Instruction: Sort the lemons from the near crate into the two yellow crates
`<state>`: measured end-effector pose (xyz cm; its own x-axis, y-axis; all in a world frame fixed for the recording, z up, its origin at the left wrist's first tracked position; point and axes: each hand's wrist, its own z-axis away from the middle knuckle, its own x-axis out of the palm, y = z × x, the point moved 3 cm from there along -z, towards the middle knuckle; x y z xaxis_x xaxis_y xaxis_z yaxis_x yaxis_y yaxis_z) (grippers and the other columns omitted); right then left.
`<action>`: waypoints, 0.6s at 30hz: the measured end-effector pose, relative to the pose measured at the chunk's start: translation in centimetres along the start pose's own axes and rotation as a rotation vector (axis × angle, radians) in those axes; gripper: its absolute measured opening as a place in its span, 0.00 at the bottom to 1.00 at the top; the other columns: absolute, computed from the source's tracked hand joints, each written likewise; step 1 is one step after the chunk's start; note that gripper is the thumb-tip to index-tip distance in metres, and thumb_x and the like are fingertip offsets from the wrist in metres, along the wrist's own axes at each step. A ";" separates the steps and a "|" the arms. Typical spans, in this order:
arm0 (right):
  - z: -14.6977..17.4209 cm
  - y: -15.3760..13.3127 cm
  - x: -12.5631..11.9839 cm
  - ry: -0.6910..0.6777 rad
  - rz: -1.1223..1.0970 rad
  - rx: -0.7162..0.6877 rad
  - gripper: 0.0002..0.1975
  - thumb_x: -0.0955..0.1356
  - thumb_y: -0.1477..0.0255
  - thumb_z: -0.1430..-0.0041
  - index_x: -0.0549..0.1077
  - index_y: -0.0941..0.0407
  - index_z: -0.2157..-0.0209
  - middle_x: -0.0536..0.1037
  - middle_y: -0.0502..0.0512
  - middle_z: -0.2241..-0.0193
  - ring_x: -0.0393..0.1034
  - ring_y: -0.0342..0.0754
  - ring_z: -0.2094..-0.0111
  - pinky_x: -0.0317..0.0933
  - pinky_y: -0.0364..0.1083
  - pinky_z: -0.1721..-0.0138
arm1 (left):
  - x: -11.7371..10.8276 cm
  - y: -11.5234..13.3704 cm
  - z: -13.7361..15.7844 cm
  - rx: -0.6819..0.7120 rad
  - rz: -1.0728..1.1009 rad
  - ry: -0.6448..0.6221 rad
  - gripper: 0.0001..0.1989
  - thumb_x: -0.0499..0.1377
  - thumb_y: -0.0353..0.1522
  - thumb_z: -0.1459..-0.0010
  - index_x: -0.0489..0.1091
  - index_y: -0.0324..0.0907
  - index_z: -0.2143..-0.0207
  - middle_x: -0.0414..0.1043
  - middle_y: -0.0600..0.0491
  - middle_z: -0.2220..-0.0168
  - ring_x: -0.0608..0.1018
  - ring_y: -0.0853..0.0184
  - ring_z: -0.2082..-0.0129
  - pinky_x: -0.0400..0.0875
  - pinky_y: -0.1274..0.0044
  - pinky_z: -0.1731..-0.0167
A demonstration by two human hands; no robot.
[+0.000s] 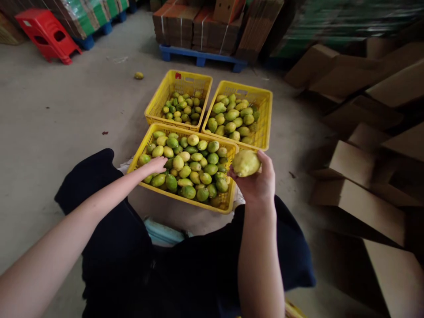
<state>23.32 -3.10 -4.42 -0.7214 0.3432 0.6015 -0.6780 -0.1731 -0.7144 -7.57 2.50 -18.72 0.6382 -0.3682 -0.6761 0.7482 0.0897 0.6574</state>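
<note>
One red stool (49, 35) is noted on the concrete floor (59, 106) at the far left. Just beside it, a wrapped load (89, 13) with green panels is seen on blue supports. Lower down, a dark-clothed left knee (86, 183) is crossed by the bare left forearm (106, 201). Behind the crates, one loose fruit (138, 75) is found on the floor, well apart from them.

The left hand (156, 165) is extended over the left part of the front crate (230, 194), palm down, with the fingers reaching forward. Whether any fruit is pinched or touched beneath it cannot be told. Many green and yellow citrus fruits (178, 163) are contained in this yellow crate, spread across nearly its whole width.

Behind it, a rear left crate (160, 92) is placed, also yellow, in which smaller-looking fruits (182, 106) are held. Farther back, bundled cardboard (175, 28) is stacked on a blue pallet (202, 57). A rear right crate (264, 117) is set close beside the rear left one; its fruits (232, 115) are gathered mostly toward the left.

One large yellow fruit (247, 163) is gripped between the thumb and fingers of the right hand (256, 183), which is curled around it near the front crate's right edge. At the far right, numerous cardboard boxes (367, 205) are piled, partly in shadow.
</note>
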 end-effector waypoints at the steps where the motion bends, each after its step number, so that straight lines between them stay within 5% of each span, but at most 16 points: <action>1: 0.0 0.0 0.0 -0.005 -0.005 0.003 0.08 0.71 0.63 0.46 0.74 0.52 0.67 0.78 0.48 0.70 0.72 0.47 0.72 0.67 0.45 0.74 | 0.4 0.3 0.0 -0.031 -0.044 -0.001 0.14 0.67 0.21 0.56 0.65 0.40 0.71 0.72 0.54 0.67 0.73 0.59 0.51 0.61 0.73 0.45; 10: 0.3 0.2 0.7 -0.036 0.000 -0.012 0.08 0.70 0.64 0.45 0.73 0.54 0.66 0.76 0.48 0.72 0.72 0.47 0.72 0.70 0.47 0.71 | 2.8 2.9 -0.5 -0.134 -0.127 0.059 0.16 0.67 0.23 0.52 0.63 0.38 0.64 0.71 0.46 0.59 0.69 0.54 0.44 0.60 0.69 0.45; 18: 0.7 0.3 1.2 0.046 0.122 0.018 0.12 0.70 0.61 0.48 0.74 0.54 0.65 0.76 0.50 0.70 0.71 0.47 0.72 0.67 0.45 0.77 | 0.4 2.1 -0.8 -0.116 0.086 -0.024 0.18 0.72 0.28 0.65 0.62 0.40 0.81 0.61 0.58 0.80 0.74 0.54 0.58 0.66 0.71 0.57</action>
<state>22.18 -3.41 -3.68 -0.7919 0.3601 0.4931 -0.5881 -0.2325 -0.7747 -5.56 3.28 -17.90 0.6975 -0.3760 -0.6100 0.7076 0.2274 0.6690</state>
